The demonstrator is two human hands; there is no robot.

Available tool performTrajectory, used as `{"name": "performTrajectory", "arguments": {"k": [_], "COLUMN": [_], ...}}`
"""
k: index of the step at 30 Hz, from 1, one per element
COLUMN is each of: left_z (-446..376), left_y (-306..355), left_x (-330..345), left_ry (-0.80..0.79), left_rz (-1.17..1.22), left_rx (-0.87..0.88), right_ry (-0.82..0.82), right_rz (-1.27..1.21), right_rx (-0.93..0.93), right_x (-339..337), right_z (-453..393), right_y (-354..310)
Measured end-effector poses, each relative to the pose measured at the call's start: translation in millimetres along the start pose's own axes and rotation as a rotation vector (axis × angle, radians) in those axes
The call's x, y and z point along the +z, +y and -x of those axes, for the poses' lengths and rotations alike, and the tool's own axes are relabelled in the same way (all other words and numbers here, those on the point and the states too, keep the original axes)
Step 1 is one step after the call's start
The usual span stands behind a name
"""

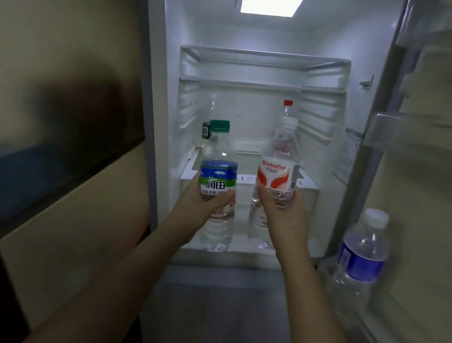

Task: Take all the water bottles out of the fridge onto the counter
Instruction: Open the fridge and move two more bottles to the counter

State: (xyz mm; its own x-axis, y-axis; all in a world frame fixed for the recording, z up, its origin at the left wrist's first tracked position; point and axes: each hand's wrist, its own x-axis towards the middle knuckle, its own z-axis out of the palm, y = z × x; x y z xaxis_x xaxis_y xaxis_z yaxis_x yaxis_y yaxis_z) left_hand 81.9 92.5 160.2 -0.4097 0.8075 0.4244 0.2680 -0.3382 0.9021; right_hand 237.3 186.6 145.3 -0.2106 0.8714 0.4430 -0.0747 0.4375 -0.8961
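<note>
Head view: left hand point(209, 198) grips the green-capped bottle point(217, 170), right hand point(280, 208) the red-labelled bottle point(276, 175), both clear of the fridge point(164, 104) walls.

The left hand point(209, 198) covers the lower part of the label on the green-capped bottle point(217, 170). The right hand point(281, 205) hides the middle of the red-labelled bottle point(278, 161). Behind this one stands a red-capped bottle point(287, 107); only its cap and neck are seen. The door shelves point(427, 135) are blurred, and the door is cut by the right edge.
</note>
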Motion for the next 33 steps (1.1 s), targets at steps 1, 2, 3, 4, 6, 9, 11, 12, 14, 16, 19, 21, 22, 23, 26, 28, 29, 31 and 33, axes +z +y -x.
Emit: {"name": "performTrajectory", "arguments": {"k": [1,2,3,4,6,9,11,12,14,16,19,21,22,23,26,28,29,31,33], "left_z": [10,20,30,39,59,85,102,110,128,143,163,175,182,188,211,230,240,259,278], "left_y": [4,9,14,19,25,34,38,39,42,45,50,58,62,67,77,85,90,103,114], "left_x": [-1,-2,-3,-3,-3,-2,3,6,14,21,29,35,37,41,53,64,71,84,94], "left_ry": [-0.016,-0.031,-0.044,-0.055,-0.061,-0.099,-0.129,-0.142,-0.167,-0.195,-0.206,-0.197,-0.195,-0.194,-0.193,-0.19,-0.188,-0.188,-0.188], "left_rz": [0.043,0.082,0.115,0.148,0.231,0.317,0.304,0.299,0.297,0.265,0.254,0.256,0.259,0.264,0.277,0.293,0.308,0.332,0.33], "left_rx": [0.004,0.005,0.002,-0.004,-0.023,-0.051,-0.05,-0.054,-0.085,-0.099,-0.094,-0.094,-0.094,-0.094,-0.098,-0.114,-0.125,-0.134,-0.127], "right_ry": [-0.009,-0.013,-0.011,-0.007,-0.004,0.007,0.02,0.018,0.02,0.034,0.065,0.077,0.079,0.077,0.043,0.031,0.031,0.016,-0.023], "right_rz": [0.009,0.017,0.02,0.018,0.01,0.017,0.018,0.021,0.025,0.016,0.019,0.025,0.029,0.029,0.008,0.011,0.01,-0.024,-0.084], "right_rx": [-0.004,-0.003,0.003,0.004,-0.003,0.04,0.071,0.073,0.068,0.066,0.062,0.048,0.044,0.047,0.048,0.037,0.034,0.042,0.057], "right_x": [-5,-9,-13,-17,-26,-38,-48,-53,-62,-73,-90,-102,-108,-115,-132,-147,-155,-172,-189], "right_z": [10,21,32,44,67,98,116,124,140,153,171,182,187,192,208,222,229,244,259], "right_y": [-5,-11,-18,-23,-33,-43,-48,-52,-60,-66,-74,-83,-87,-91,-100,-107,-110,-114,-120]}}
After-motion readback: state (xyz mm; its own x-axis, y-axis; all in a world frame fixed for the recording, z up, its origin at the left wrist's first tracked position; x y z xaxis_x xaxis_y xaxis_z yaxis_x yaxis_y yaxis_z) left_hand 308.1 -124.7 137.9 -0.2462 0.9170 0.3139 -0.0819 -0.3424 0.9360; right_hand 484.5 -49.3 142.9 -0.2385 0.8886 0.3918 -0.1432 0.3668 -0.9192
